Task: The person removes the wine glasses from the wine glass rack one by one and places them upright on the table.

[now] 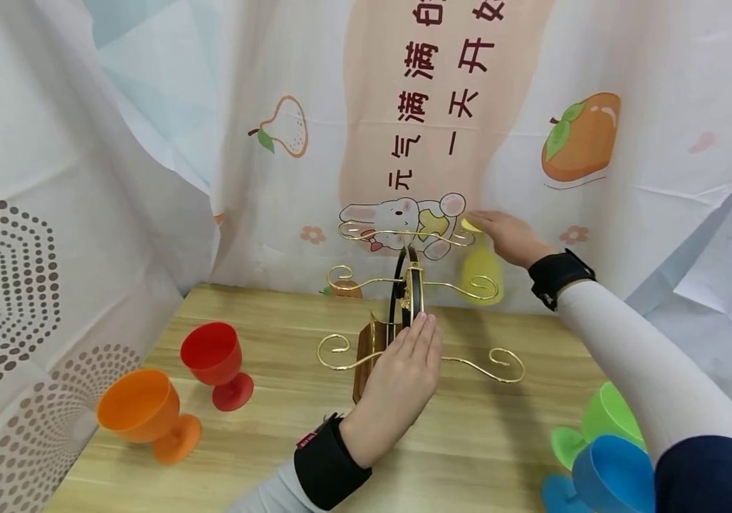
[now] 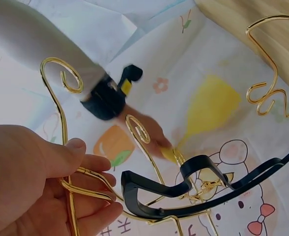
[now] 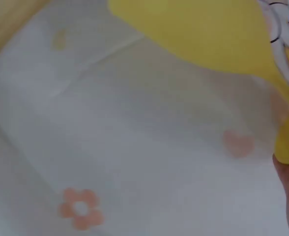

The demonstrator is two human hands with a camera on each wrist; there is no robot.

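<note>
A goblet rack [image 1: 416,292] with a black curved frame and gold scrolled wire arms stands mid-table. My left hand [image 1: 398,374] is at its near side; in the left wrist view, thumb and fingers close around a gold wire [image 2: 70,196]. A yellow plastic goblet [image 1: 483,276] hangs upside down from my right hand [image 1: 513,239], which pinches it by its foot. That foot is right at the right-hand end of the rack's top arm. In the right wrist view the yellow bowl [image 3: 208,34] points up and left, and only part of the hand shows.
Left of the rack stand a red goblet [image 1: 212,353] and an orange goblet [image 1: 138,405]. At the right front are a green goblet [image 1: 612,413] and a blue goblet [image 1: 612,474], partly behind my right arm. A printed curtain [image 1: 276,214] hangs behind the wooden table [image 1: 263,456].
</note>
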